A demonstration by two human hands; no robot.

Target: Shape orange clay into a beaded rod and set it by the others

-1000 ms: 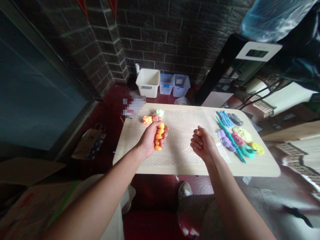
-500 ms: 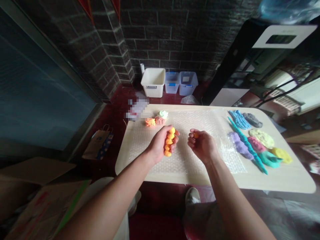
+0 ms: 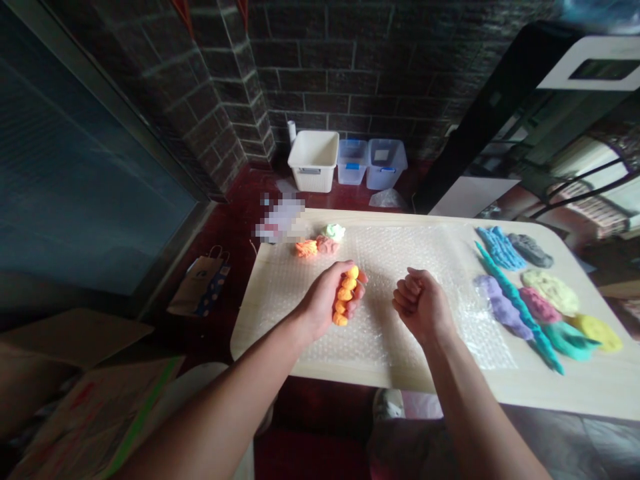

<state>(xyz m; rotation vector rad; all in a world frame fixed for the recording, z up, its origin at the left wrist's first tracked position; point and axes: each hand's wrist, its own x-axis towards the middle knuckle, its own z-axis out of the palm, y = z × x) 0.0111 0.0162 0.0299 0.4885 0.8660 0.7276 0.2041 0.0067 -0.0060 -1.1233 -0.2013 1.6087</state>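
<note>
Right hand (image 3: 421,303) has curled tighter, orange bit now unseen; left hand (image 3: 325,298) grips orange strand (image 3: 345,293), long axis pointing away, slightly rightward.

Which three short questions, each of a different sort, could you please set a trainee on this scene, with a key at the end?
1. Multiple choice: what does the left hand hold?
a) a paper bag
b) a row of orange lumps
c) a grey lump

2. True or false: the long teal roll lies between the purple piece and the pink piece.

3. Open: how many bins stand on the floor beyond the table, near the brick wall?

Key: 1 b; 2 true; 3 three.
</note>
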